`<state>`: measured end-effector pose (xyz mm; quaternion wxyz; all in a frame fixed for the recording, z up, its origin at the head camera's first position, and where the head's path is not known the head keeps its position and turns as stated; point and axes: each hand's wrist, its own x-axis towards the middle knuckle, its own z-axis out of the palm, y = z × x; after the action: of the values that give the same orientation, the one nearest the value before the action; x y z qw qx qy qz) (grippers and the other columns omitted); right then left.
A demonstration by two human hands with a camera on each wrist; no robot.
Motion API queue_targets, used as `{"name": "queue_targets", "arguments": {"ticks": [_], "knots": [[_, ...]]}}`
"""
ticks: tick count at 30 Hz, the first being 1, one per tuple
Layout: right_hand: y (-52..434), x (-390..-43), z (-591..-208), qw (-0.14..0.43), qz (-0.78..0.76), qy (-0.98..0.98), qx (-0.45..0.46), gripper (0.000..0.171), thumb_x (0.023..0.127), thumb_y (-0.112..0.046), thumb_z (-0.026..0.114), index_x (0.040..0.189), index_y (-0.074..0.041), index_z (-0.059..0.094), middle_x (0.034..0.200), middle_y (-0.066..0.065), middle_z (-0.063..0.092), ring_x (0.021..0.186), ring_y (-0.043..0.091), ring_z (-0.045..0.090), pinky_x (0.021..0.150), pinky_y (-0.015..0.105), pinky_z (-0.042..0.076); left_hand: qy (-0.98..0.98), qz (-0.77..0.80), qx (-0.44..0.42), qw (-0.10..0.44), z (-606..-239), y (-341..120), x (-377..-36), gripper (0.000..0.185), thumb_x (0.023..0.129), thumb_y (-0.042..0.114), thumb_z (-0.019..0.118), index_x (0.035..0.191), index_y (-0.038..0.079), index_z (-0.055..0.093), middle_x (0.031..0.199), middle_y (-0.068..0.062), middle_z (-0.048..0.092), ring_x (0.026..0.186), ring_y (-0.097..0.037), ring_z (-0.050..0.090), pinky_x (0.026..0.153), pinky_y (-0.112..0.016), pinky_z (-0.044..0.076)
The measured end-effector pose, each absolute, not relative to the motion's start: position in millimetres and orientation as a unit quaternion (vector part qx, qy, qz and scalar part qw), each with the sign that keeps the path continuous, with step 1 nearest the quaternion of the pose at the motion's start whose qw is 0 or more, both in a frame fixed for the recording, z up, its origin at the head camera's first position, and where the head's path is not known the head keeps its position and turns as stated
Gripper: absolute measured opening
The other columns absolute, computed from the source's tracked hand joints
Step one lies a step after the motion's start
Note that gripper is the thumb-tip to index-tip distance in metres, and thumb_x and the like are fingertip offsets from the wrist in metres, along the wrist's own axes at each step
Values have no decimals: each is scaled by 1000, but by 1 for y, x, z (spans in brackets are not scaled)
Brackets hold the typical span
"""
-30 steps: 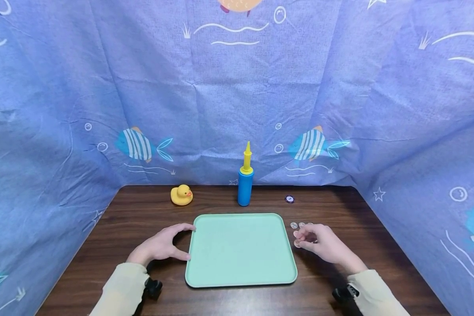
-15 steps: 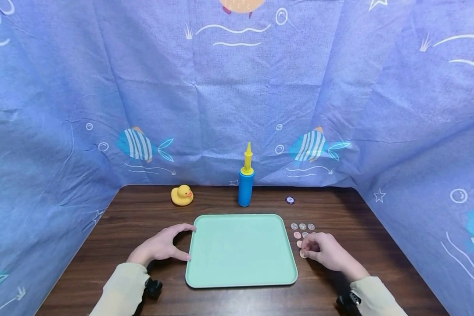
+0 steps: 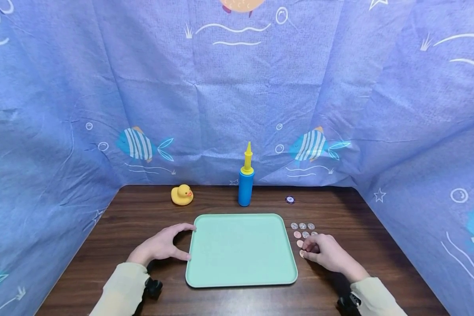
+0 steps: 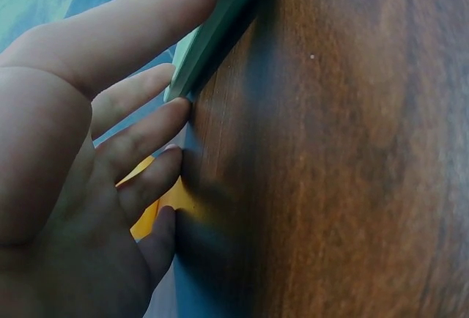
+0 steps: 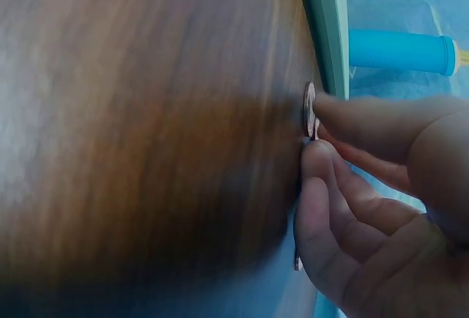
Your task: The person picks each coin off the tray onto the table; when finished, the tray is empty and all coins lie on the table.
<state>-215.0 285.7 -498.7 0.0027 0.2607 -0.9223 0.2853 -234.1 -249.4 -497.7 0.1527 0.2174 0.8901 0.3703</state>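
Note:
A mint-green tray (image 3: 241,267) lies flat on the dark wooden table (image 3: 142,210). My left hand (image 3: 186,242) rests at the tray's left rim, index finger and thumb spread and touching the edge; the left wrist view shows a straight finger (image 4: 139,28) lying along that rim (image 4: 220,32). Several small coins (image 3: 302,226) lie in rows just right of the tray. My right hand (image 3: 305,251) is curled over the nearest coin (image 3: 302,253). In the right wrist view, thumb and fingertip pinch that coin (image 5: 309,109) at the table surface beside the tray (image 5: 326,25).
A yellow rubber duck (image 3: 181,195) and a blue pump with a yellow nozzle (image 3: 245,184) stand at the back of the table. A small dark round disc (image 3: 289,199) lies behind the coins. Blue fish-print cloth (image 3: 237,96) walls in three sides.
My right hand drew back toward me along the coin rows, from the upper coins to the nearest one, uncovering the rest. The left hand and tray stayed put.

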Motion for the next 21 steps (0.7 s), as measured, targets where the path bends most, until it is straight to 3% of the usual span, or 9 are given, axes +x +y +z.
{"name": "queue_targets", "arguments": {"ticks": [21], "knots": [[289,-213,-495,-12,286,-922,262,13,86,-15,86,88,-17,74,78,-15,68,66,-4,60,64,25,52,891,365,225,149,-498,-249,-235,83,80,41,92,150,16,55,157,-11,50,149,-41,39,117,-66,33]]}}
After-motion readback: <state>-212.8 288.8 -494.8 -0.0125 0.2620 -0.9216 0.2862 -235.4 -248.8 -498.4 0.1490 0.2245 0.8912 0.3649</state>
